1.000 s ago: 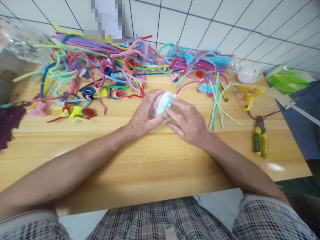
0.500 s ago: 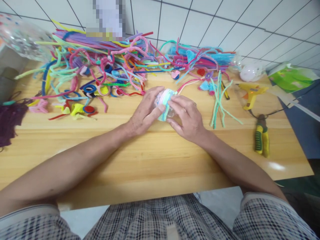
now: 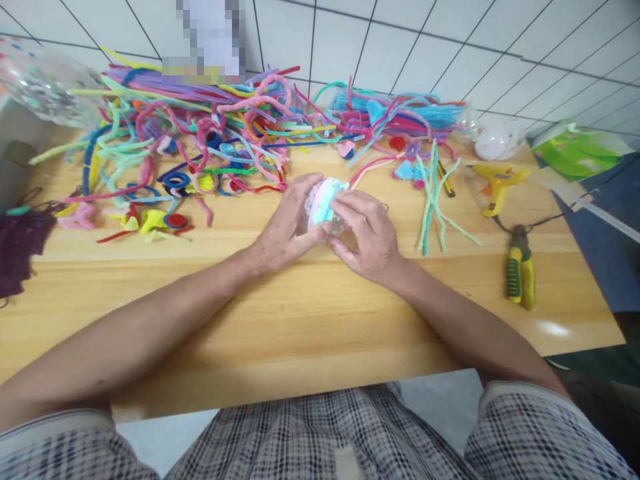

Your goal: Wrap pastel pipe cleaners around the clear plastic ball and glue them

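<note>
Between my hands is a clear ball [image 3: 323, 202] wrapped with pastel pink, white, blue and mint pipe cleaners. My left hand [image 3: 287, 230] holds its left side, thumb along the bottom and fingers over the top. On the other side my right hand [image 3: 369, 233] presses its fingertips and thumb against the ball and its wrapping. Pink and cream pipe cleaners [image 3: 373, 167] lie just beyond the ball; whether they join it is hidden. Several mint pipe cleaners [image 3: 434, 200] lie crossed on the table to the right of my right hand.
A heap of coloured pipe cleaners [image 3: 200, 127] runs along the back of the wooden table [image 3: 280, 320]. To the right lie a yellow glue gun [image 3: 497, 187], yellow-green pliers [image 3: 520, 270] and a cutter knife [image 3: 447, 180]. A clear balloon-like ball [image 3: 495, 141] stands behind them.
The ball has turned slightly in my hands, so the pastel bands now sit more upright. My left thumb has slid lower on it. Both hands still hold it.
</note>
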Tool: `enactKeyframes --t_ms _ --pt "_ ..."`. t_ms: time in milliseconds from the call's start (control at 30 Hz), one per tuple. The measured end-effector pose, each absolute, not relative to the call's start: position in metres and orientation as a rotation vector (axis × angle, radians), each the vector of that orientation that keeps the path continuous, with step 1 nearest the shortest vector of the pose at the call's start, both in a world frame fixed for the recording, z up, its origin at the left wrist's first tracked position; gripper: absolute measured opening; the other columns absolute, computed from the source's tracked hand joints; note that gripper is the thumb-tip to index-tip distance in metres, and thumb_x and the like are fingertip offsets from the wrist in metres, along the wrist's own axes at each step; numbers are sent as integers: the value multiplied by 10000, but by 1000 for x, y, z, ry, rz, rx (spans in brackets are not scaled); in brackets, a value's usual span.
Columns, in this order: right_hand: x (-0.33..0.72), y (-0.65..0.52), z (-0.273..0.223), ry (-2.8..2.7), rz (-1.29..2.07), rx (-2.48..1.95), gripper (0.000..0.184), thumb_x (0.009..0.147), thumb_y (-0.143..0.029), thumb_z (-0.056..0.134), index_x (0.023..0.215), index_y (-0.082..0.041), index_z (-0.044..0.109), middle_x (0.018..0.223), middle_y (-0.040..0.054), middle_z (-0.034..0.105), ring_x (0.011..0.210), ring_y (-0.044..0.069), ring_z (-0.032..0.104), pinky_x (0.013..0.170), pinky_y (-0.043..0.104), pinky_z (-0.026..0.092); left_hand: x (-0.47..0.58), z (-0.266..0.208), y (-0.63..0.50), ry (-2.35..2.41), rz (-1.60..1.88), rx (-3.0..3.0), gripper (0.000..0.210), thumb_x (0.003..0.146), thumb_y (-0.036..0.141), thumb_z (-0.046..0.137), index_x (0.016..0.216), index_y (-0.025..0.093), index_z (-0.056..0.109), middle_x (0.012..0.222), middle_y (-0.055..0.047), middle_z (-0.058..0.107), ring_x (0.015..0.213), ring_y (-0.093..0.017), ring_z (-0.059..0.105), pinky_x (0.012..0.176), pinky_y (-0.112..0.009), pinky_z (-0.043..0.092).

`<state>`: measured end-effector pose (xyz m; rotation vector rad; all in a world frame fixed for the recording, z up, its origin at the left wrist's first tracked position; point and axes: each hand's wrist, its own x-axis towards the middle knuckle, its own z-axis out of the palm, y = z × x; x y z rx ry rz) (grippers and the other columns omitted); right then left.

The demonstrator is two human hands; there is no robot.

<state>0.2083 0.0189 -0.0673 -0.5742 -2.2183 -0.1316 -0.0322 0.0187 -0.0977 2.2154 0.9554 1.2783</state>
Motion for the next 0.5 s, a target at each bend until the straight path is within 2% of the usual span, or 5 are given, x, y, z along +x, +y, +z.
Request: enactKeyframes --t_ms 133,333,500 --pt "210 18 -69 -2247 -65 -624 655 1064 -318 705 1683 -278 495 1509 157 727 1448 381 702 1200 653 620 -34 -95 18 947 1271 2221 768 1119 667 616 1717 247 378 1708 -198 524 1623 -360 518 1386 -569 446" --pt "210 17 -71 -2199 -21 -623 722 1052 -322 730 1713 -243 450 1526 185 711 1455 376 696 1201 633 625 -33 -92 17 944 1274 2195 759 1105 670 640 1691 248 406 1683 -193 547 1605 -364 533 1374 -577 457" --pt "207 14 -69 -2202 -114 -591 689 1051 -332 746 1677 -239 474 1462 176 750 1401 363 735 1148 605 663 -29 -87 11 981 1310 2019 630 1122 672 612 1591 273 484 1623 -159 586 1506 -330 620 1295 -530 544"
